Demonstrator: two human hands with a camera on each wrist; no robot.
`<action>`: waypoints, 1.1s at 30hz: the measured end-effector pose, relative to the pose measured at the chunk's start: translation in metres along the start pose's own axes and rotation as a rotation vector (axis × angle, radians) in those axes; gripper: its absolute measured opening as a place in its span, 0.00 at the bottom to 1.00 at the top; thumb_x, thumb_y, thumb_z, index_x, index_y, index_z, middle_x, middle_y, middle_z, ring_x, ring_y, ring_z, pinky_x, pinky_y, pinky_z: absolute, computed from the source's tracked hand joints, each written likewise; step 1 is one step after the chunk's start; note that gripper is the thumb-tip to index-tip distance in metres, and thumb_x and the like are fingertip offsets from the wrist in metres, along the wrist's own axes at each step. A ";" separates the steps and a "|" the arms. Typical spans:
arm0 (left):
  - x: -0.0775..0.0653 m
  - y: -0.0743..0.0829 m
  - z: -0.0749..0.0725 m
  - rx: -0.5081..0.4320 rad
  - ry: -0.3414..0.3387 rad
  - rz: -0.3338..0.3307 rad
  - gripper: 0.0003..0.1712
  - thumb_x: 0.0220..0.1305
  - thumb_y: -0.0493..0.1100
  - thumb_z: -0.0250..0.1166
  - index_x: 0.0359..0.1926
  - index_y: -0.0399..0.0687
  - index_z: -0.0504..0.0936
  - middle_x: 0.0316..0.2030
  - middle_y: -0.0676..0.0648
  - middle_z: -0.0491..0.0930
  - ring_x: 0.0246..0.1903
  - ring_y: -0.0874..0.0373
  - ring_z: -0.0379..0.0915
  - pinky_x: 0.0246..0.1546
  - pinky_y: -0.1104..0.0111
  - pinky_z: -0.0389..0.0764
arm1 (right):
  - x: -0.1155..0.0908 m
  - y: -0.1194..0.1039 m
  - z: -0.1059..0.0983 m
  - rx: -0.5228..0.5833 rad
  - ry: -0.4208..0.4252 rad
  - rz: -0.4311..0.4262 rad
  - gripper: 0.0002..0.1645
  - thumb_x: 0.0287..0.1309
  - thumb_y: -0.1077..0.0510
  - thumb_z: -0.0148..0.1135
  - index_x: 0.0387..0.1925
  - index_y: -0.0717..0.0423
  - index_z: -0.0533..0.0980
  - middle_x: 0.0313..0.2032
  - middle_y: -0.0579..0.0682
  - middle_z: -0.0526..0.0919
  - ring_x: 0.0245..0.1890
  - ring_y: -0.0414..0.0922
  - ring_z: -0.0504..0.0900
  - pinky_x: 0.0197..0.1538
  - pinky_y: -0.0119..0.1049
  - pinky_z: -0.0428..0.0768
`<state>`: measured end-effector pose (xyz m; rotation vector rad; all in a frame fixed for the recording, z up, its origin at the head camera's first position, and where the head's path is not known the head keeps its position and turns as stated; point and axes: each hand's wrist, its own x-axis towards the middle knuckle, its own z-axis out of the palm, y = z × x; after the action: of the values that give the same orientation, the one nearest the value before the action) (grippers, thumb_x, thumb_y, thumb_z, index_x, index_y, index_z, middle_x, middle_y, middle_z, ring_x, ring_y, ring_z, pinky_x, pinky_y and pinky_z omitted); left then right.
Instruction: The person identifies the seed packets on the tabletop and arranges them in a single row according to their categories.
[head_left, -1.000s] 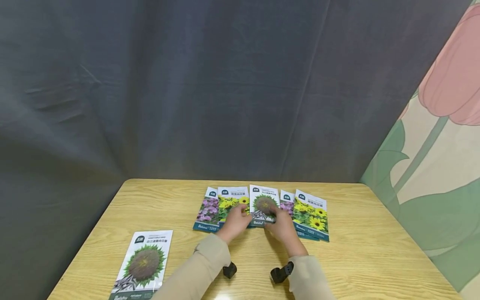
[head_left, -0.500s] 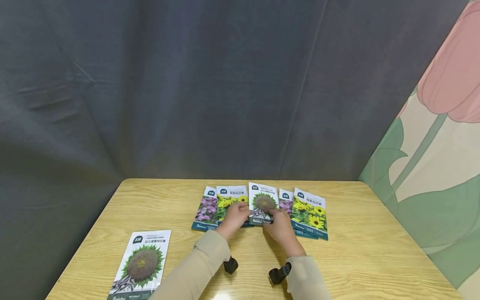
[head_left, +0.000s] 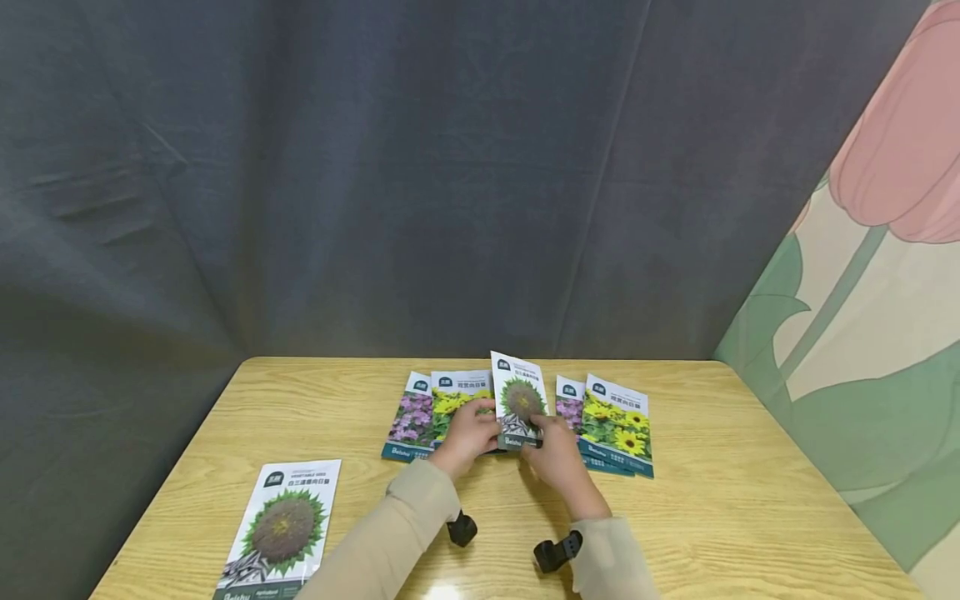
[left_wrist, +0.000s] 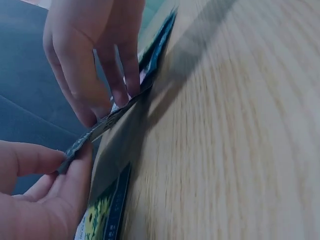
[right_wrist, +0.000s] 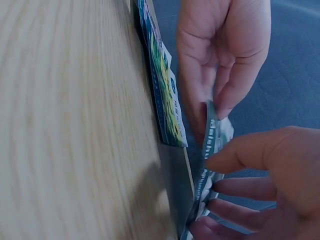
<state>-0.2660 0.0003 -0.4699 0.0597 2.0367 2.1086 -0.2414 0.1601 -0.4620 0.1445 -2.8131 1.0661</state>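
Note:
A white seed packet point(head_left: 521, 393) with a large sunflower head on it is raised at the back middle of the table, its top edge tipped up and its face toward the head camera. The left hand point(head_left: 467, 439) pinches the packet's lower left edge between thumb and fingers, which the left wrist view shows close up. At the lower right side the right hand point(head_left: 557, 457) holds the same packet, its fingertips point(right_wrist: 218, 162) on the packet's surface near the green bottom strip. Part of the packet's lower edge is hidden by the hands.
Left of the hands lie a purple-flower packet point(head_left: 411, 418) and a yellow-flower packet point(head_left: 453, 385), overlapping. To the right lie another purple-flower packet point(head_left: 567, 408) and yellow-flower packet point(head_left: 621, 425). A second sunflower packet point(head_left: 285, 523) lies at the table's front left. A dark curtain point(head_left: 450, 183) hangs behind.
The held sunflower packet has shifted slightly left and its top has tilted up off the row. Both hands still hold it; a gap shows between it and the right purple-flower packet.

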 end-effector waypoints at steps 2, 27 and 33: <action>-0.002 0.001 0.001 -0.006 0.008 0.010 0.29 0.64 0.27 0.59 0.66 0.30 0.69 0.55 0.30 0.77 0.44 0.48 0.81 0.43 0.60 0.86 | -0.001 0.000 0.000 0.022 0.023 -0.001 0.29 0.54 0.68 0.68 0.57 0.76 0.75 0.55 0.76 0.74 0.54 0.68 0.77 0.57 0.61 0.77; -0.064 0.018 -0.061 0.003 -0.109 0.027 0.29 0.70 0.33 0.59 0.70 0.35 0.66 0.57 0.34 0.77 0.43 0.55 0.79 0.43 0.63 0.83 | -0.010 -0.010 -0.005 0.469 0.070 0.155 0.24 0.61 0.69 0.62 0.59 0.70 0.75 0.40 0.63 0.83 0.32 0.51 0.86 0.36 0.45 0.88; -0.081 0.018 -0.079 0.041 -0.162 0.015 0.30 0.71 0.35 0.60 0.71 0.35 0.63 0.60 0.33 0.74 0.51 0.51 0.78 0.48 0.59 0.83 | -0.016 -0.018 -0.006 0.594 0.002 0.201 0.20 0.64 0.69 0.61 0.57 0.69 0.76 0.35 0.57 0.85 0.28 0.47 0.84 0.36 0.48 0.88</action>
<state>-0.2032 -0.0923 -0.4461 0.2438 1.9900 1.9999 -0.2227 0.1511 -0.4480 -0.0877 -2.4543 1.9146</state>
